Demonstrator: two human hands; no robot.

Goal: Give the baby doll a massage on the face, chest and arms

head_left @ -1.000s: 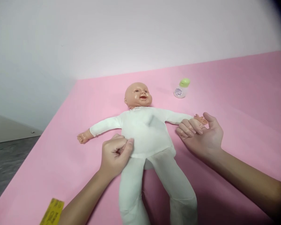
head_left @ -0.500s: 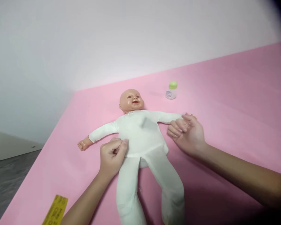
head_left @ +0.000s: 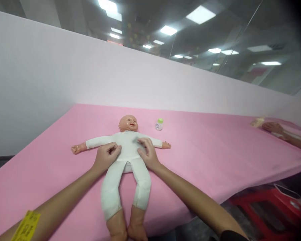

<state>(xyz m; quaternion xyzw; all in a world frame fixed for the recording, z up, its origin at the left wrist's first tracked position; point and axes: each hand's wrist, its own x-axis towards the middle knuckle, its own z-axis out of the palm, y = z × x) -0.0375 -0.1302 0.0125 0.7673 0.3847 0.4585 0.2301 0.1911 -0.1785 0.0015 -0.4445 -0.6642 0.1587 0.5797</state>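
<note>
A baby doll [head_left: 126,147] in a white cloth suit lies on its back on the pink-covered table [head_left: 203,147], arms spread, head toward the wall. My left hand [head_left: 107,156] is closed in a loose fist against the doll's side at the waist, and nothing shows in it. On the opposite side, my right hand [head_left: 148,154] has its fingers bent and its thumb apart, over the edge of the doll's chest and holding nothing. A small baby bottle [head_left: 159,124] with a green cap stands beyond the doll's outstretched arm.
A white partition wall [head_left: 140,77] with glass above runs behind the table. At the far right another person's hand [head_left: 273,127] rests on the table by a pale item [head_left: 257,122]. Below the right table edge is a red object [head_left: 268,211].
The view has tilted up and widened, bringing in glass, ceiling lights and another person's hand. My right hand has moved from beside the doll's arm onto its chest edge, its fingers loosening.
</note>
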